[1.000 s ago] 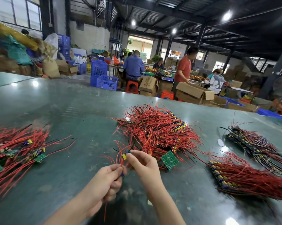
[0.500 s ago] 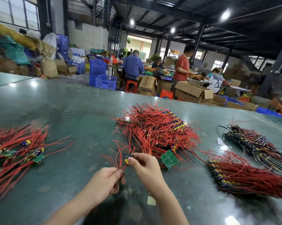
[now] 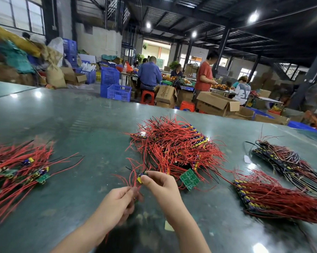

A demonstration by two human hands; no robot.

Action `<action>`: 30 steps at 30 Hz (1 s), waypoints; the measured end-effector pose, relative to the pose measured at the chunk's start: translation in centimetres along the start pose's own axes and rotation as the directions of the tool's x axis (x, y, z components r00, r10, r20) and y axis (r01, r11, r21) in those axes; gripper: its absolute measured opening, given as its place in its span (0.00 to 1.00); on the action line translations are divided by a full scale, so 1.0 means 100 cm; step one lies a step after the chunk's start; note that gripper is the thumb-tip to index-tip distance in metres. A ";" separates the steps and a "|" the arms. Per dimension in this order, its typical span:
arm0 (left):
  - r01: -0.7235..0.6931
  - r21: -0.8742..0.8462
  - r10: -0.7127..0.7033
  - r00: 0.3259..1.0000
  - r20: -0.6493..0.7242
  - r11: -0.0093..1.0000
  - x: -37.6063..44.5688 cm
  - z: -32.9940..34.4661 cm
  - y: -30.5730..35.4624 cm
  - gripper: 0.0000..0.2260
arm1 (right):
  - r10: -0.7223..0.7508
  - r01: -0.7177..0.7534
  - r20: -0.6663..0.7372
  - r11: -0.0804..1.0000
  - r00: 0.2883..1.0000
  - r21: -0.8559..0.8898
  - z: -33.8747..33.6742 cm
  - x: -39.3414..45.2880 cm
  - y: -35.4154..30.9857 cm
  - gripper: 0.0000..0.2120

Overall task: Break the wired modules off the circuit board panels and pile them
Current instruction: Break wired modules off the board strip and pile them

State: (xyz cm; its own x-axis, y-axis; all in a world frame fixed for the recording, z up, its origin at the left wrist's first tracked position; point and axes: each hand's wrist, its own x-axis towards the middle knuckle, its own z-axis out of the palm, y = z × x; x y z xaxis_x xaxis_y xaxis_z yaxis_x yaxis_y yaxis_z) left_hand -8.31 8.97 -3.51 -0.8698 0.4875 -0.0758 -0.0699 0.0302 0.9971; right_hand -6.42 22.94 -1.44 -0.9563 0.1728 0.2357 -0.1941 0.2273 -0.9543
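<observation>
My right hand [image 3: 160,187] pinches a small wired module [image 3: 140,178] with a yellow and blue part and red wires. My left hand [image 3: 117,203] sits just below it, fingers closed on the lower end of those wires; it is blurred. Straight ahead lies a big tangle of red-wired panels [image 3: 174,147], with a green board [image 3: 189,178] at its near edge. On the left lies a pile of separated modules [image 3: 17,170]. At the right lie a stack of red-wired panels [image 3: 274,199] and a darker stack [image 3: 289,161] behind it.
Everything lies on a wide glossy green table [image 3: 72,125]. A small yellowish scrap [image 3: 168,226] lies near my right wrist and a white scrap [image 3: 247,159] lies near the dark stack. Beyond the far edge are blue crates, cardboard boxes, stools and several people working.
My hands have drawn apart a little: the left dropped lower and nearer to me, while the right keeps the module up. The view shifted slightly.
</observation>
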 end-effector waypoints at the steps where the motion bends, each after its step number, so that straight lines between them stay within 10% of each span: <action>1: -0.026 0.000 0.026 1.000 0.018 1.000 -0.001 0.001 0.000 0.16 | 0.036 -0.034 -0.026 0.997 0.999 0.071 0.000 0.000 -0.001 0.10; 7: -0.115 -0.009 0.115 0.990 0.078 0.993 -0.003 0.000 0.003 0.14 | 0.164 -0.161 0.030 0.887 0.986 0.433 0.000 0.000 -0.004 0.10; 14: -0.236 0.276 0.259 0.964 -0.052 0.932 -0.002 0.007 -0.009 0.11 | 0.048 -0.018 -0.230 0.991 0.972 0.133 -0.021 0.005 -0.006 0.07; 23: 0.070 -0.270 -0.005 0.972 0.234 0.960 -0.005 0.001 0.003 0.06 | 0.117 -0.072 -0.200 0.974 0.973 0.216 -0.022 0.005 0.001 0.06; 30: 0.128 -0.013 -0.123 0.973 0.195 0.992 -0.005 0.004 -0.002 0.11 | 0.230 -0.124 -0.340 0.944 0.912 0.306 -0.039 0.012 0.008 0.05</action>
State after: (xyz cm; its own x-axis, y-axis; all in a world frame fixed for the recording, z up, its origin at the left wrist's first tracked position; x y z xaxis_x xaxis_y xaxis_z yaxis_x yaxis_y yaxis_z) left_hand -7.71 9.08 -3.70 -0.7429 0.6405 -0.1945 -0.1868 0.0807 0.9791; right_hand -6.88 27.04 -1.24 -0.8426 0.5354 0.0584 -0.1319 -0.0999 -0.9862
